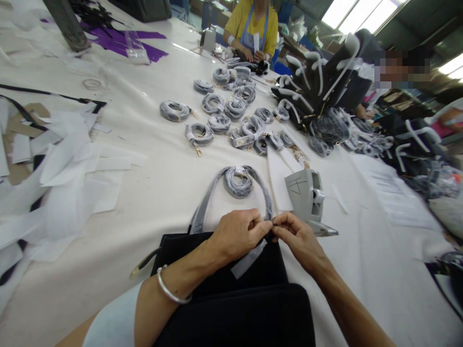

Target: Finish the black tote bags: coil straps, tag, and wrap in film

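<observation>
A black handbag (235, 308) lies on the white table at the near edge, its wrapped grey handle (265, 197) arching away from me. My left hand (238, 233) and my right hand (296, 236) meet at the top edge of the bag, both pinched on a small dark part where the handle joins. A strip of white paper (248, 260) hangs under my left fingers. A coiled wrapped strap (238, 182) rests inside the handle's arch. A silver bangle (170, 289) is on my left wrist.
A grey tape dispenser (307, 195) stands just right of my hands. Several coiled wrapped straps (217, 123) lie across the table (152, 193) beyond. White paper scraps (61, 178) pile at left. Black bags with white-wrapped handles (318, 86) sit at right. A person in yellow (253, 24) works at the far end.
</observation>
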`<state>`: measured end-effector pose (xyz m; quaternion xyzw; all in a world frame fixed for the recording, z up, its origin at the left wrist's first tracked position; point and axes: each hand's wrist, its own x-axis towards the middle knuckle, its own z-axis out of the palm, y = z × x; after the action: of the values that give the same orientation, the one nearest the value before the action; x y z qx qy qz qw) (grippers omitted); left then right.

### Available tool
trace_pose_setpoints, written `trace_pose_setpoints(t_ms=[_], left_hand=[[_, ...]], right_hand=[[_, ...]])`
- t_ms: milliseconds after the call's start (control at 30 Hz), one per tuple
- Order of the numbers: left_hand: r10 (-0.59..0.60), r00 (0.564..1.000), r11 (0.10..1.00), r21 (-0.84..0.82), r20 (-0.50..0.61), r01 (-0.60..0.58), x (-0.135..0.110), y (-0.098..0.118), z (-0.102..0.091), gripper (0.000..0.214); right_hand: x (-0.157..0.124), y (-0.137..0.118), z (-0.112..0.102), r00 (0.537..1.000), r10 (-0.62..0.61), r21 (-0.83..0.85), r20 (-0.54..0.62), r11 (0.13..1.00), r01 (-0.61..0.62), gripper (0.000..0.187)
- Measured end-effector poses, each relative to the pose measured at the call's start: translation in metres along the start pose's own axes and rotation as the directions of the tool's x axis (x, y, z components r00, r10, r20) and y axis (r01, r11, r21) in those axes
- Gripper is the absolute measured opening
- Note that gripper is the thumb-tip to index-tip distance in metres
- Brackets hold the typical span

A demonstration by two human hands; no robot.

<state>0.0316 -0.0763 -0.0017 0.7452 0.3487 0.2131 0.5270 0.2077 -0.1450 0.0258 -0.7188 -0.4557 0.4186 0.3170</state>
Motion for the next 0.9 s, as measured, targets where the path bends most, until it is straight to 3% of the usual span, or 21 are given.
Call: trace_pose_setpoints(t_ms=[100,233,333,433,500,567,633,700,833,900], left_hand=[[-0.035,0.989,0.996,0.089,0.143,0.022,-0.002,0.0,-0.005,0.033],[0.079,0.969,0.977,0.177,0.236,-0.123,-0.004,-0.003,-0.005,0.02],[0.097,0.979,0.961,0.24,0.18,-0.14,-0.004,-0.004,-0.001,0.014],[0.043,0.985,0.976,0.204,0.165,-0.077,-0.003,-0.001,0.002,0.012],[0.082,0.972,0.987,0.119,0.219,-0.11,-0.003,0.003,0.0,0.013],[0.146,0.955,0.988,0.017,0.259,-0.156,-0.005,0.007,-0.003,0.015],[0.172,0.953,0.985,-0.039,0.249,-0.167,-0.006,0.01,-0.004,0.016],[0.152,0.963,0.988,-0.02,0.221,-0.151,-0.007,0.009,-0.002,0.017],[0.07,0.979,0.993,0.083,0.191,-0.087,-0.003,-0.001,0.004,0.016],[0.017,0.985,0.994,0.103,0.173,-0.036,0.0,-0.006,0.005,0.015]], right_hand=[[-0.001,0.012,0.003,0.995,-0.008,0.03,-0.098,0.999,0.011,0.022],[-0.009,0.022,0.008,0.968,-0.122,-0.064,-0.22,0.992,0.111,0.015],[-0.023,0.027,0.013,0.892,-0.407,-0.331,-0.198,0.884,0.33,0.001],[-0.036,0.029,0.015,0.794,-0.602,-0.466,-0.087,0.729,0.501,0.016],[-0.041,0.026,0.014,0.81,-0.576,-0.462,-0.115,0.752,0.47,0.015],[-0.043,0.021,0.013,0.879,-0.45,-0.371,-0.159,0.852,0.369,0.007],[-0.041,0.014,0.011,0.938,-0.32,-0.258,-0.132,0.925,0.28,0.008],[-0.039,0.007,0.009,0.961,-0.265,-0.207,-0.076,0.947,0.245,0.013],[-0.037,-0.004,0.012,0.948,-0.313,-0.235,-0.053,0.927,0.293,0.016],[-0.039,-0.007,0.017,0.9,-0.434,-0.321,-0.045,0.859,0.398,0.015]])
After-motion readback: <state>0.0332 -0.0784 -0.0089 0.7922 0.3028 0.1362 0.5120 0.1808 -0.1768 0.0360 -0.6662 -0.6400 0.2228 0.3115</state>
